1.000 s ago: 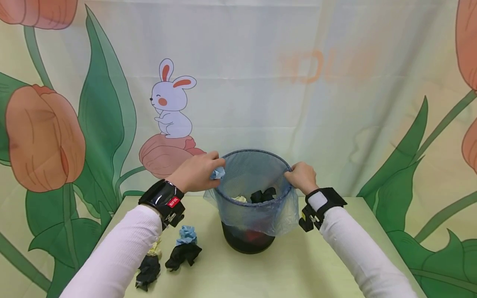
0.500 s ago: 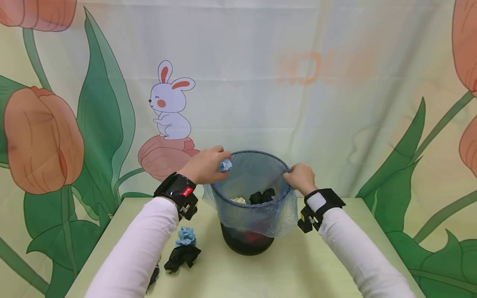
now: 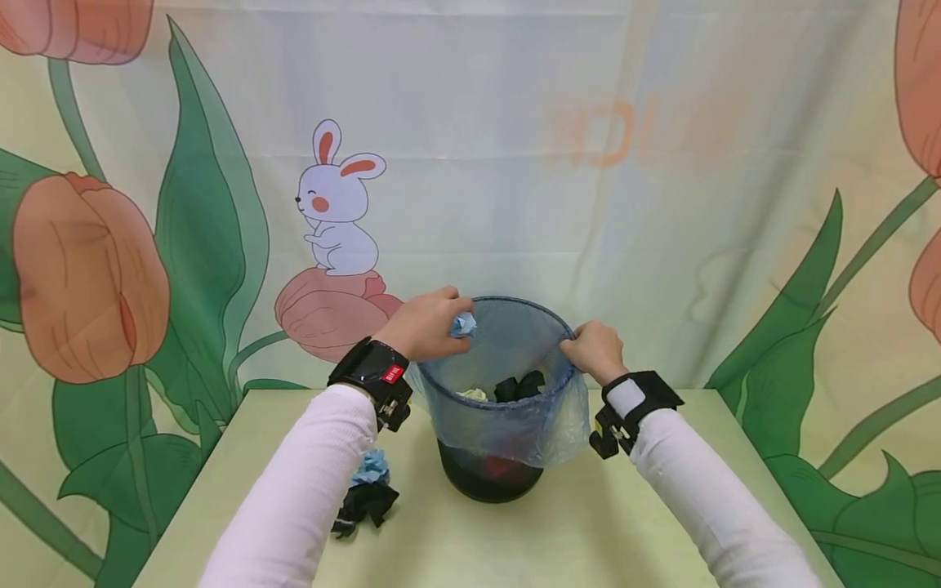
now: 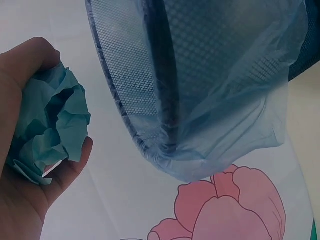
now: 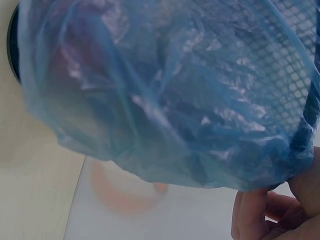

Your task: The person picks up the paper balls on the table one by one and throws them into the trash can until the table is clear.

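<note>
My left hand (image 3: pixel 430 325) holds a crumpled ball of light-blue paper (image 4: pixel 52 122) between thumb and fingers, over the left rim of a black mesh wastebasket (image 3: pixel 491 483). A translucent blue bin liner (image 5: pixel 150 100) lines the basket and is folded down over its rim. On the right side, my right hand (image 3: pixel 594 349) pinches the rim and liner, thumb and fingers curled around the edge. Inside the basket lie a black crumpled ball (image 3: pixel 519 387) and a pale yellow one (image 3: pixel 474 394).
On the table (image 3: pixel 573 539), left of the basket, a blue crumpled paper (image 3: pixel 372 467) and a black crumpled piece (image 3: pixel 367 504) lie together, partly behind my left sleeve. A printed curtain (image 3: pixel 500 163) with tulips and a rabbit hangs right behind the table.
My left hand has moved right with the blue paper ball, from beside the rim to over it. The left sleeve now covers the yellow and black papers at the lower left. My right hand stays put.
</note>
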{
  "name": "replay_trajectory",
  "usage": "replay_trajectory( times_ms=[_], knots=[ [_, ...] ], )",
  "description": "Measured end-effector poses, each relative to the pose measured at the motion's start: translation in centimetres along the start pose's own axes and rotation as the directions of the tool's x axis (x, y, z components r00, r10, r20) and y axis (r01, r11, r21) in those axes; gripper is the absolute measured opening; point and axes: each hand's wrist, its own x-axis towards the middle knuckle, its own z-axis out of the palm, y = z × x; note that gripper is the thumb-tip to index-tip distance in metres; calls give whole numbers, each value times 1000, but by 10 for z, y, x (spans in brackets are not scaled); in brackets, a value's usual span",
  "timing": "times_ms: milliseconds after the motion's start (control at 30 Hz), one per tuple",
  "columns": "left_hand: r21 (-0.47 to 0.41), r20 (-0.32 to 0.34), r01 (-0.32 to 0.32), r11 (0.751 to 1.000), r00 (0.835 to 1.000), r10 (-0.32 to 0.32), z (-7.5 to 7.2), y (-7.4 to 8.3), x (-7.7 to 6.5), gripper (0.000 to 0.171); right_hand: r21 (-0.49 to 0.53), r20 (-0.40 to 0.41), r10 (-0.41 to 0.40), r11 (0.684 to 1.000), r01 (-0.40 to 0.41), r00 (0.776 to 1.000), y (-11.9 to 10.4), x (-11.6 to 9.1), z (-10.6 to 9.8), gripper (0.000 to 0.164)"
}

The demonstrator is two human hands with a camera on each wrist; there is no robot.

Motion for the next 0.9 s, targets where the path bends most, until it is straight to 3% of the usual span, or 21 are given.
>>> replay_trajectory(
  times_ms=[400, 900],
  knots=[
    [-3, 31, -10, 1000, 999, 10, 11, 10, 9, 41, 1, -4, 8, 1000, -8, 1000, 0, 1, 1, 39],
    [-19, 61, 1, 1000, 998, 0, 20, 13, 8, 46, 1, -19, -12, 1000, 12, 1000, 2, 1, 1, 37]
  ],
)
